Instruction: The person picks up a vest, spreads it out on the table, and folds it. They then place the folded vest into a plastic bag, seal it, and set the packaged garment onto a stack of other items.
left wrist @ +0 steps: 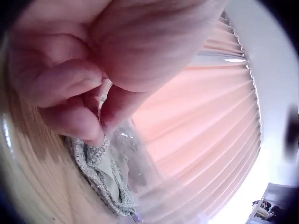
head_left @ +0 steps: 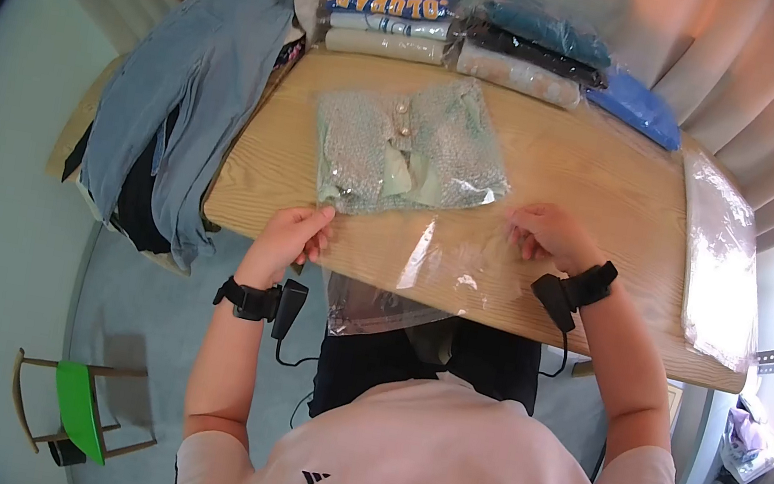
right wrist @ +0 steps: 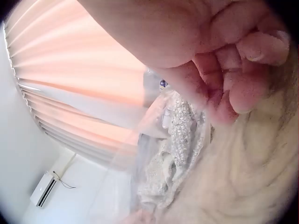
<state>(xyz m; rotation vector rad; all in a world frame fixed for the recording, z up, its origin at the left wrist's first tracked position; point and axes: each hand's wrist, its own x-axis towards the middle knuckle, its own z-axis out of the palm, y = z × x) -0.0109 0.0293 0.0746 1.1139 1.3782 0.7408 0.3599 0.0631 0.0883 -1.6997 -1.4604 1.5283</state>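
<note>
Pale green, knit-textured garment with round pearly buttons, folded, sits inside a clear plastic bag on the light wood counter. It lies toward the middle, ahead of me. Empty length of the bag runs from the garment back toward me and hangs over the near edge, above my dark-clothed lap.

Left hand: thumb and index finger pinch the bag's left edge, just beside the garment's near left corner. Other fingers curl in underneath.

Right hand: thumb and index finger pinch the bag's right side, near the garment's right near corner, remaining fingers curled. Both hands sit low over the counter, well apart, bag film between them.

Far side of the counter: left stack of folded, bagged clothes, blue piece with yellow lettering on top; right stack of bagged clothes, teal on top, black below, patterned beige at the bottom. Bright blue bagged piece beside that one.

Right end: flat pile of shiny clear plastic. Left end: blue-grey denim clothing draped over the side, dark cloth under it. Green-seated chair on the floor, lower left.
</note>
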